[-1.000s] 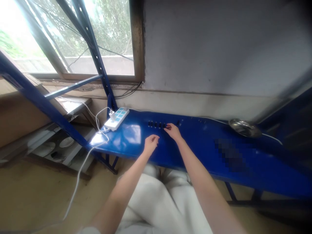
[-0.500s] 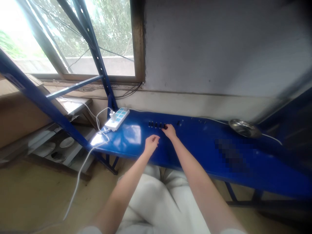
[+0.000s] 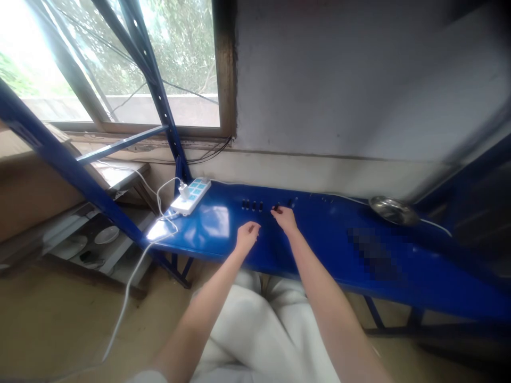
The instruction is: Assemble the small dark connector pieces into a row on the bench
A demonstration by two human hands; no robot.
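Observation:
Several small black pieces (image 3: 254, 206) with lighter ends stand in a short row on the blue tabletop (image 3: 319, 255); their kind is too small to tell. My right hand (image 3: 285, 219) is just right of that row, fingertips closed on a similar small dark piece. Behind it, another small black piece (image 3: 290, 203) lies beside a clear or pale one. Nearer to me, my left hand (image 3: 247, 238) hovers over the table in front of the row, with thumb and fingers pinched together. Whatever may be between them cannot be made out.
A white power strip (image 3: 192, 197) with a plug and cable is at the table's left end. A shiny metal dish (image 3: 393, 210) sits at the back right, near a blurred dark patch (image 3: 371, 252). Tiny bits (image 3: 325, 199) lie along the back edge. Blue rack posts (image 3: 159, 96) rise at left.
My right hand has shifted a little to the right, away from the row, with the small dark piece in its fingers. My left hand has barely moved. The view has tilted slightly.

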